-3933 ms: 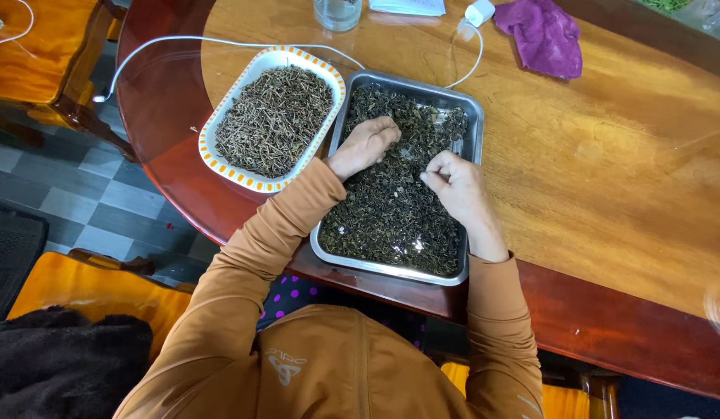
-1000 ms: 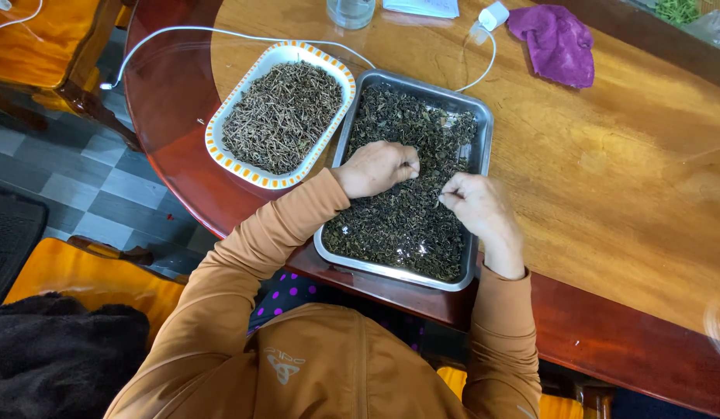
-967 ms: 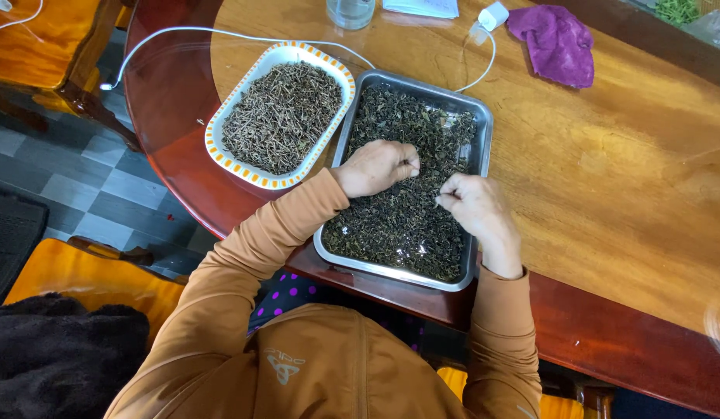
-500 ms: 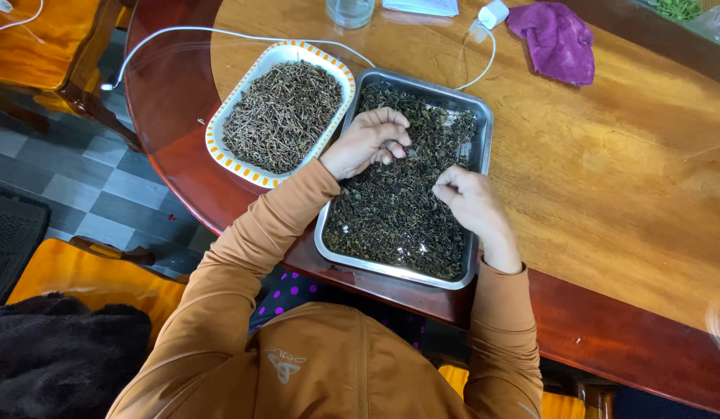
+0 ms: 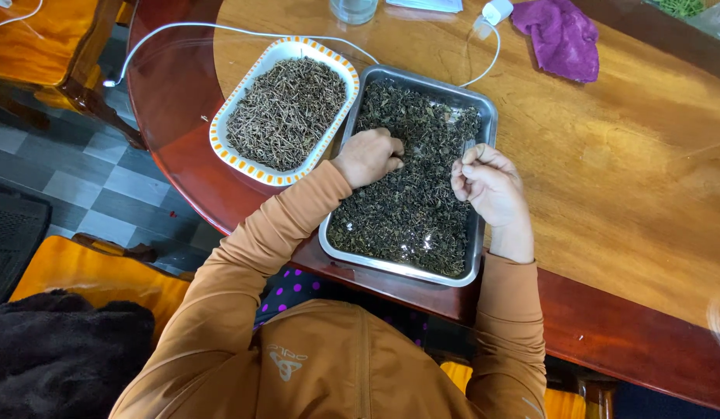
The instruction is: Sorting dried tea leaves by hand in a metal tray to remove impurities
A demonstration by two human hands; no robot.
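The table is glossy varnished wood with a darker red rim. On it, a shiny metal tray holds matt, crumbly dried leaves; near the far edge lies a soft purple cloth.

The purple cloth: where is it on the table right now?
In the head view the purple cloth lies at the far edge of the wooden table, beyond and right of the metal tray, beside a white charger plug.
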